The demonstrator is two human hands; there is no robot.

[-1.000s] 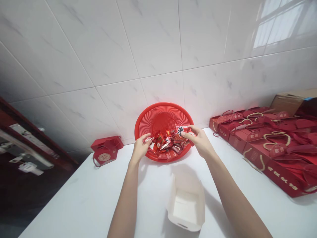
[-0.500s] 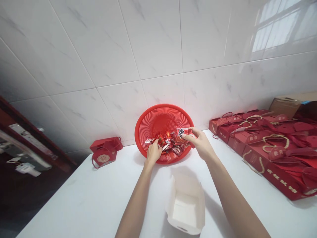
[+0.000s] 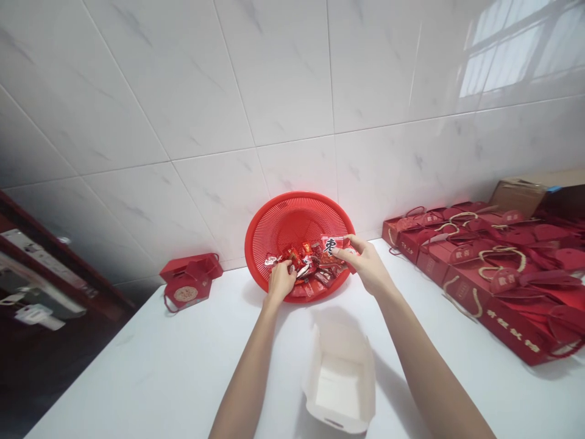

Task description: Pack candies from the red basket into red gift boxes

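Note:
A round red plastic basket [image 3: 292,204] leans tilted against the tiled wall, with a heap of wrapped candies [image 3: 315,280] in its lower part. My right hand [image 3: 368,265] pinches a red date packet [image 3: 332,244] with a large black character on it, above the basket's right side. Down at the left of the heap is my left hand [image 3: 282,280], its fingers curled in among the candies; what they hold, if anything, is hidden. Nearer to me, between my forearms, an open white paper box [image 3: 340,384] stands with nothing seen inside.
A small red gift box [image 3: 189,283] with a round pale emblem stands left of the basket. Several red gift boxes with cord handles [image 3: 479,286] fill the right side. Behind them sits a brown cardboard carton [image 3: 521,195]. The white table [image 3: 150,366] ends at a slanting left edge.
My left hand's fingers have curled in more over the candies. The right hand keeps the date packet in nearly the same place. The whole view has shifted slightly.

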